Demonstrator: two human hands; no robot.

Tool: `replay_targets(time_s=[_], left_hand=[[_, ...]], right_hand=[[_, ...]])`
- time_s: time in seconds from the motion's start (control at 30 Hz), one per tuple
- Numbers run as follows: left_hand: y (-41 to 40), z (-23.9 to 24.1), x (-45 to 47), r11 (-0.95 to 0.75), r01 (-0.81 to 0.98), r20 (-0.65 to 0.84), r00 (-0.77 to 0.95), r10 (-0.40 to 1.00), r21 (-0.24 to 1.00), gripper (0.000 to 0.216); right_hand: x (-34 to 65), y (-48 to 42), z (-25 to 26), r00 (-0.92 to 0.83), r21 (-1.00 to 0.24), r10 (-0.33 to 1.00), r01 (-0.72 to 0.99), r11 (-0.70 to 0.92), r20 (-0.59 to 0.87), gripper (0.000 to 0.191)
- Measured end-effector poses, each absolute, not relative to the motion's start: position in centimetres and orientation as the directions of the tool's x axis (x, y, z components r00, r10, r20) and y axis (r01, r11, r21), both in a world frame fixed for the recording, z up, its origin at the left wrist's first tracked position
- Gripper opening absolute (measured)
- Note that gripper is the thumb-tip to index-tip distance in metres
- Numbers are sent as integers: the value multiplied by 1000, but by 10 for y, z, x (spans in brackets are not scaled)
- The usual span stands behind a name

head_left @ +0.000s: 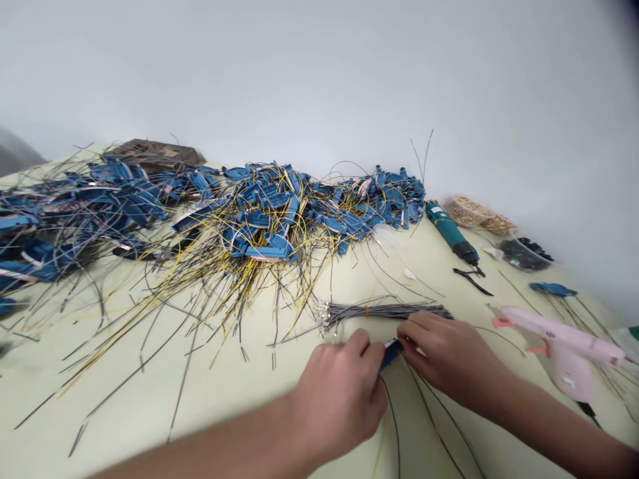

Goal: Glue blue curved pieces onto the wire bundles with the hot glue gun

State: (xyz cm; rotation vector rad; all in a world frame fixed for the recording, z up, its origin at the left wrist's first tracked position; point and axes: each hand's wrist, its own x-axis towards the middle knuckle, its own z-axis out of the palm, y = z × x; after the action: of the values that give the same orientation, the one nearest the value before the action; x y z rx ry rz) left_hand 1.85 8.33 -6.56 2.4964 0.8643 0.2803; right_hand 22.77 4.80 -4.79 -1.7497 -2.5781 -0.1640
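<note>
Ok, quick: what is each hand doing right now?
Left hand: fingers pinched shut on the small blue part.
Right hand: fingers closed on the same blue part's other end.

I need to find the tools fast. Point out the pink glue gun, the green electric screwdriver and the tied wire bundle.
pink glue gun (pixel 566 336), head view, on its body.
green electric screwdriver (pixel 446 227), head view, on its green barrel.
tied wire bundle (pixel 384 311), head view, mid-length.
</note>
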Motion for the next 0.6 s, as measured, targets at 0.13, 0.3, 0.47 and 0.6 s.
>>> replay_targets(time_s=[0.13,0.3,0.47,0.6], left_hand=[[83,-67,19,-688,522,54,776,629,504,32],[83,-69,19,-692,520,74,771,633,500,29],[83,-70,20,-697,525,89,765,638,489,26],[83,-71,21,-698,525,94,763,639,487,28]], right_hand=[[229,48,-48,-395,85,917,917,389,62,19],[229,48,-50,-413,100,908,908,406,63,18],[230,48,-50,-414,121,908,906,405,63,20],[230,48,-49,-405,137,912,909,394,61,19]])
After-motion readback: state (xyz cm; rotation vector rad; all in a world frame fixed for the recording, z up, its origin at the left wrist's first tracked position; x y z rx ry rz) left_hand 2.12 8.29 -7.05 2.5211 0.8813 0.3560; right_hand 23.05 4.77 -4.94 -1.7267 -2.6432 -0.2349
